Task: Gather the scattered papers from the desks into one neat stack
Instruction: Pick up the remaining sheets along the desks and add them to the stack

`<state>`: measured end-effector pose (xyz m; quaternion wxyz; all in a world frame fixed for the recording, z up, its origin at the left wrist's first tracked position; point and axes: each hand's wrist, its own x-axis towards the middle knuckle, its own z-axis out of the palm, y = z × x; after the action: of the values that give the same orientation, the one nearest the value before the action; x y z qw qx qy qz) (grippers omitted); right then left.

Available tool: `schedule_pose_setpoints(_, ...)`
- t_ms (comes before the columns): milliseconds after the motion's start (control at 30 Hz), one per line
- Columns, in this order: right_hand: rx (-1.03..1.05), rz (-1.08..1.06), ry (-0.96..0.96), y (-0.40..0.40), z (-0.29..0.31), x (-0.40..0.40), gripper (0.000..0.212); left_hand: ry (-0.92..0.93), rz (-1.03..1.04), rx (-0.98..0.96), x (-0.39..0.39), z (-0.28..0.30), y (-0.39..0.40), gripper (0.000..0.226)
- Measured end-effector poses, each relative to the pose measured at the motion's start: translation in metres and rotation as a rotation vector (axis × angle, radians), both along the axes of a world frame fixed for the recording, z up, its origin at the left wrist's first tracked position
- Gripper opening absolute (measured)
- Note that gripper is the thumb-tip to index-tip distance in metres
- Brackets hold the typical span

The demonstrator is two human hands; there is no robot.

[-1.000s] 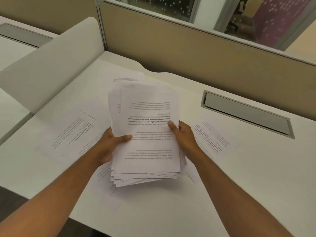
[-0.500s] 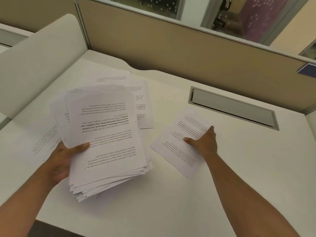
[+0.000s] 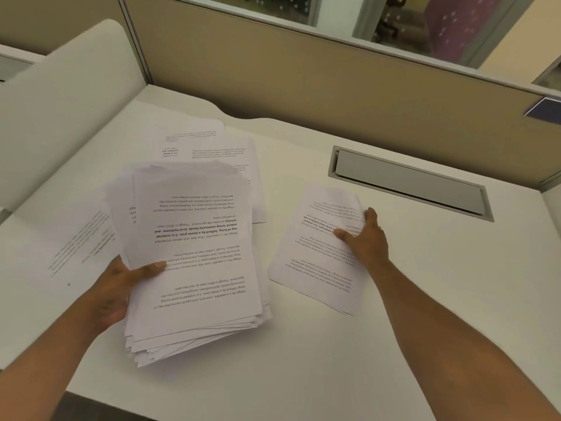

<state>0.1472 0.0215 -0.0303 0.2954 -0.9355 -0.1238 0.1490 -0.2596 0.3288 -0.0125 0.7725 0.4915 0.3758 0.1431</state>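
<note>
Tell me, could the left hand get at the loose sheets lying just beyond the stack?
Probably not as things stand: the left hand grips the stack, which also overlaps those far sheets. The right hand is on another sheet.

left hand (image 3: 117, 291): thumb curled, gripping | right hand (image 3: 365, 238): reaching, pinching
</note>
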Motion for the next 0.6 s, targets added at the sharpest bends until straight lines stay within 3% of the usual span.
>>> schedule_pose_setpoints(133, 0.13, -0.042, 0.004, 0.008, 0.007, -0.004, 0.092, 0.012, -0.012, -0.001, 0.015, 0.001, -0.01, 0.053)
schedule_pose_setpoints(300, 0.315, 0.01, 0.206, 0.014, 0.037, -0.002, 0.042, 0.035, 0.005, -0.002, 0.025, -0.003, -0.008, 0.056)
schedule_pose_setpoints(600, 0.627, 0.557, 0.572, 0.032, 0.187, -0.003, 0.052, 0.005, 0.016, -0.016, 0.032, 0.001, -0.004, 0.061)
